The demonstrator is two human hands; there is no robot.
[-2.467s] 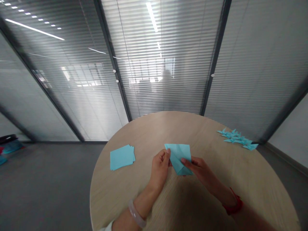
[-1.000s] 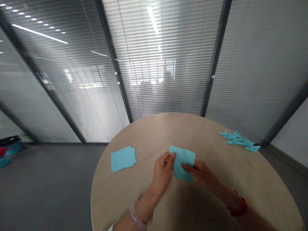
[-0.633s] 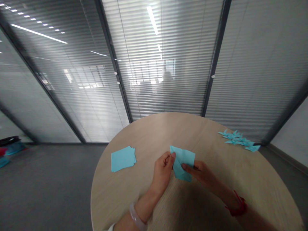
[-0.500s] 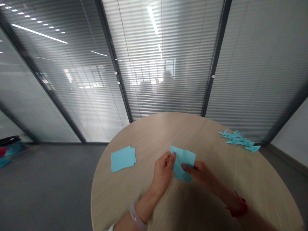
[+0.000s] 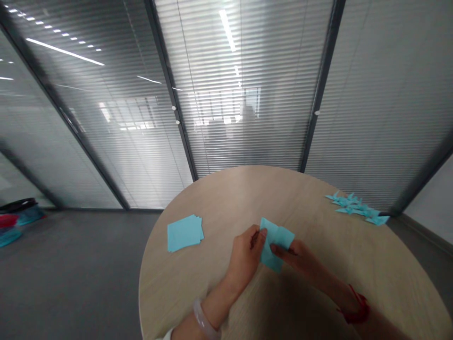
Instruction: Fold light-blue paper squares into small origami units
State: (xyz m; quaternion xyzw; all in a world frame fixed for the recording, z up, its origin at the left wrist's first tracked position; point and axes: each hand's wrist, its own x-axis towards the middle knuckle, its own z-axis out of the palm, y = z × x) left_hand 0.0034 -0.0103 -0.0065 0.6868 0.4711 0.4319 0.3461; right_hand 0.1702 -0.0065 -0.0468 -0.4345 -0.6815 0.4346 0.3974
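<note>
I see the left hand (image 5: 246, 255) pinching the left edge of a light blue paper (image 5: 276, 240) between thumb and fingertips, and the right hand (image 5: 297, 257) closed on its right side, just above the middle of the round wooden table (image 5: 247, 193). On the table's left lies a stack of blue sheets (image 5: 185, 233), at its far right edge a cluster of folded blue pieces (image 5: 357, 208), and behind the table stand glass walls with blinds (image 5: 247, 85). The paper is partly folded, its lower flap angled.

table (image 5: 219, 198): matt pale wood | folded sheet (image 5: 274, 241): matt paper
</note>
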